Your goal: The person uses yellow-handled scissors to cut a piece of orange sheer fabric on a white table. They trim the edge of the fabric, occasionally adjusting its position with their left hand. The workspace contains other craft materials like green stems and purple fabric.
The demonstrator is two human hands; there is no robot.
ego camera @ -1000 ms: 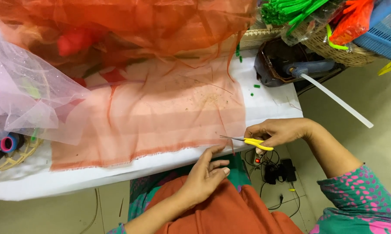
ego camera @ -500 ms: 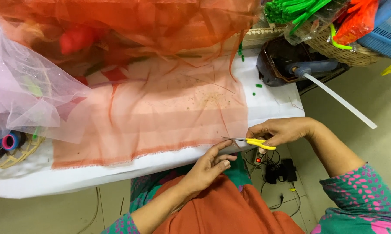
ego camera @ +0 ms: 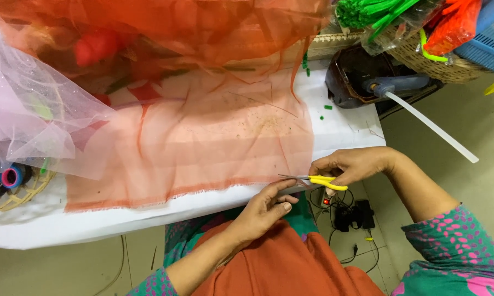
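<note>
A sheer orange fabric [ego camera: 203,137] lies spread over the white table [ego camera: 50,225], its frayed near edge running along the table front. My right hand [ego camera: 351,164] holds small yellow-handled scissors [ego camera: 315,180], whose blades point left at the fabric's near right corner. Just below the blades, my left hand [ego camera: 263,211] pinches the fabric edge with thumb and fingers. More orange fabric is bunched up at the back of the table.
Pink netting [ego camera: 28,120] lies at the left above a woven basket of thread spools [ego camera: 11,183]. A glue gun with a white stick [ego camera: 411,104] sits at the right. Baskets with green and orange items [ego camera: 433,33] stand at the back right. Cables and a power strip [ego camera: 351,216] lie on the floor.
My left hand has risen from my lap to the fabric's near edge by the scissor blades. The right hand with the scissors has stayed put.
</note>
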